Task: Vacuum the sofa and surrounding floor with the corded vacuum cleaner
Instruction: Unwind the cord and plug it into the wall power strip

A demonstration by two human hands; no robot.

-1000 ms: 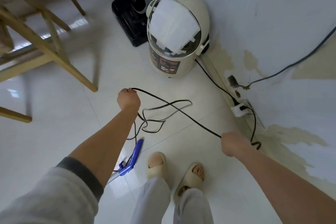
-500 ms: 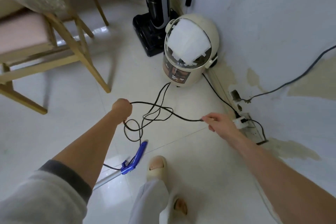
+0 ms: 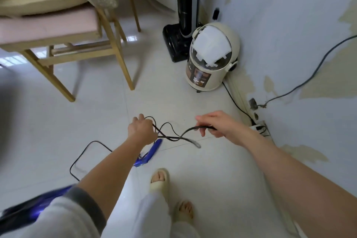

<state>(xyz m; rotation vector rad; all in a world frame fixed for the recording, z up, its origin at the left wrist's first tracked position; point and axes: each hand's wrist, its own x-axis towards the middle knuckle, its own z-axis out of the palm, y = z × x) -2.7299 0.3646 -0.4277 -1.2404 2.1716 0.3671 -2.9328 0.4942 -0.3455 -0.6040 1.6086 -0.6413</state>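
The left hand (image 3: 142, 130) grips gathered loops of the black cord (image 3: 174, 137), the right hand (image 3: 216, 124) pinches its blurred free length, over the tiled floor (image 3: 96, 118) beside the blue vacuum handle (image 3: 149, 153) (wall socket (image 3: 258, 128) just right).

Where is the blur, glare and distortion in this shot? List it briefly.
Head view: motion blur smears the black cord near the right hand and the blue vacuum body at lower left; the left hand stays fairly sharp; window glare shines on the floor tiles; wide-angle distortion bends the wall.
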